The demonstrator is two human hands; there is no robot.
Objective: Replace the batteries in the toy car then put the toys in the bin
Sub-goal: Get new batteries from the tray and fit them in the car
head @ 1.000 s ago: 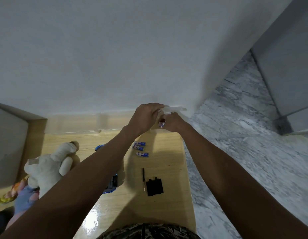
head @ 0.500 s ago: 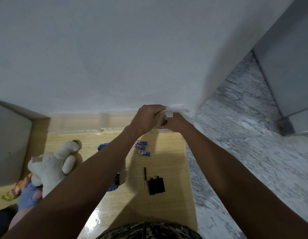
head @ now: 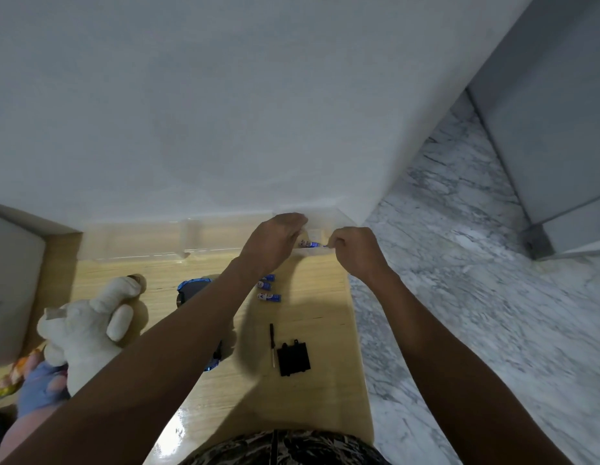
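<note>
Right hand (head: 354,251) is pinching a blue battery (head: 311,244) by one end, fingers curled; battery lying level, long axis running left-right, other end at left hand (head: 275,243), curled w/ grip unclear, above desk's (head: 312,330) far edge.

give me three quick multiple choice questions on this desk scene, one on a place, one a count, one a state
1. Where is the screwdriver?
A) left of the black cover
B) on the plush toy
C) on the floor

2. How many batteries lie loose on the desk?
A) one
B) three
C) six

3. What is the right hand doing?
A) lying flat
B) pinching a battery
C) gripping the screwdriver

Answers:
1 A, it lies just beside the cover.
2 B, three show below the left hand.
3 B, its fingers pinch the blue end.
</note>
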